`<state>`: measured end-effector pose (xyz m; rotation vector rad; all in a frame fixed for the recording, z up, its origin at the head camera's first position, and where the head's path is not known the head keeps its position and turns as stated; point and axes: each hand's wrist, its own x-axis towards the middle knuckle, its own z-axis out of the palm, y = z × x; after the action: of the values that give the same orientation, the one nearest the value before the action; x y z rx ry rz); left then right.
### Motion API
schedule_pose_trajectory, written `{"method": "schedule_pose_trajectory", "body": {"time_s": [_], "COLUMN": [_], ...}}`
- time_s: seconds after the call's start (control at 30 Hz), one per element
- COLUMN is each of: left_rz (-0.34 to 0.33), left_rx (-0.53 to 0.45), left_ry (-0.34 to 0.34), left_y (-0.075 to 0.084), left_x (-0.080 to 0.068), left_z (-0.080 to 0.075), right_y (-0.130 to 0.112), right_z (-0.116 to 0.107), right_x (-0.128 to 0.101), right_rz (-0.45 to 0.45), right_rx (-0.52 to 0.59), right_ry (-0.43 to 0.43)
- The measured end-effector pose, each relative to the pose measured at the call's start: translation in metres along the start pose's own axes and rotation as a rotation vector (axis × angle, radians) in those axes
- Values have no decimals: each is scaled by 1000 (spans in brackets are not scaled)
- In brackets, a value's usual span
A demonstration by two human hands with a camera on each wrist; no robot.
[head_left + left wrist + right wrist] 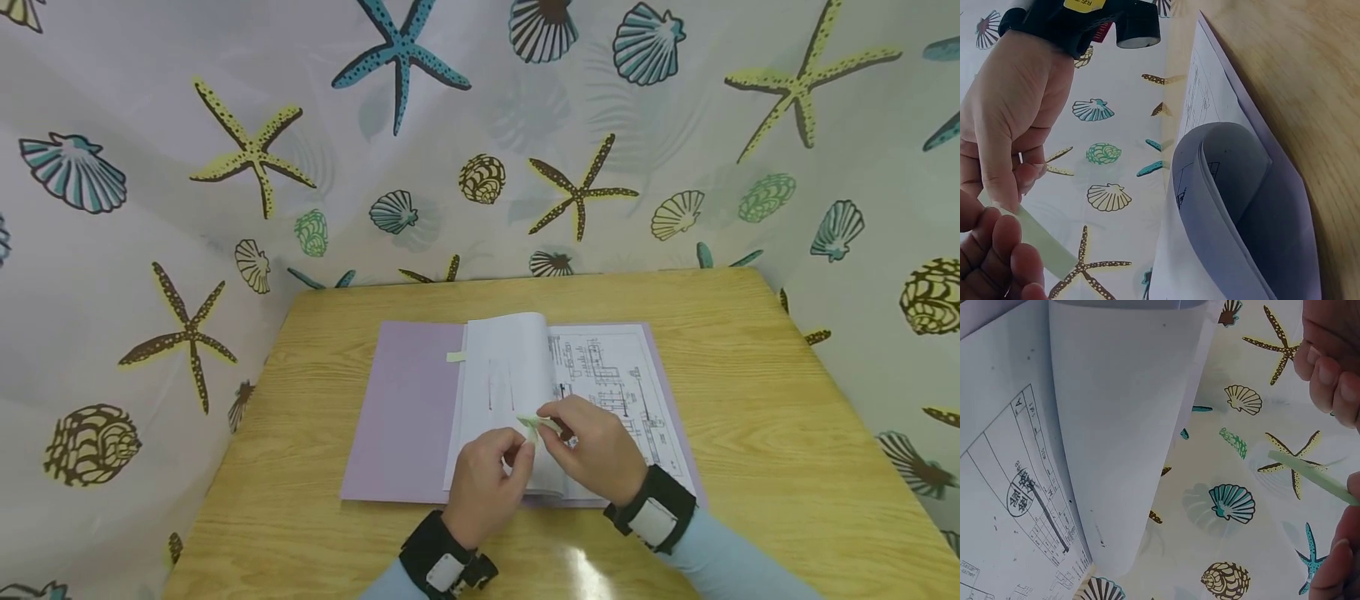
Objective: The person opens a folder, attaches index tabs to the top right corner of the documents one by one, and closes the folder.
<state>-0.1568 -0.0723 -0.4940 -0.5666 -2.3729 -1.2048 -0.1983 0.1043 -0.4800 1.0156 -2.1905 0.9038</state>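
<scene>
Two hands are meeting over the near edge of an open lilac folder (408, 408) lying on a wooden table (750, 433). Between them, the left hand (483, 487) and the right hand (600, 450) are pinching a narrow pale-green strip (538, 423), seemingly a sticky page marker, each with fingertips curled onto it; neither hand is gripping anything else.

Judging by its thinness, the strip is probably feather-light, limp and easy to crease, and if one face is tacky it may cling to skin. Taking it by its two ends, as both hands are doing, looks the safest hold, keeping it taut and off the paper.

Its long axis is running roughly left to right across the head view, from one hand to the other, held just above the curled loose sheets (510, 367). In the left wrist view the strip (1044, 234) is slanting down from the fingertips. Which face is sticky cannot be told.

Beside the curl, a printed diagram page (622, 383) is lying flat, and another small green tab (456, 357) is sticking out at the sheets' far left edge.
</scene>
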Motion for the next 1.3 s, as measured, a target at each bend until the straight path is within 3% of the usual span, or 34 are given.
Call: {"method": "schedule_pose_trajectory", "body": {"time_s": [0.6,0.93,1.13,1.3], "left_rz": [29,6,2,4], "left_rx": [-35,-42,-71,-67], "left_ry": [17,21,29,39], "left_y": [-3,-4,-6,-6], "left_x": [-4,-5,-6,-7], "left_z": [-6,-8,-11,-14], "right_y": [13,25,42,64], "right_z": [-10,-20,-36,-56], "right_x": [1,0,-7,-20], "right_rz": [83,134,252,495], "right_rx": [-81,-148,-194,-164], "right_ry": [50,96,118,146]}}
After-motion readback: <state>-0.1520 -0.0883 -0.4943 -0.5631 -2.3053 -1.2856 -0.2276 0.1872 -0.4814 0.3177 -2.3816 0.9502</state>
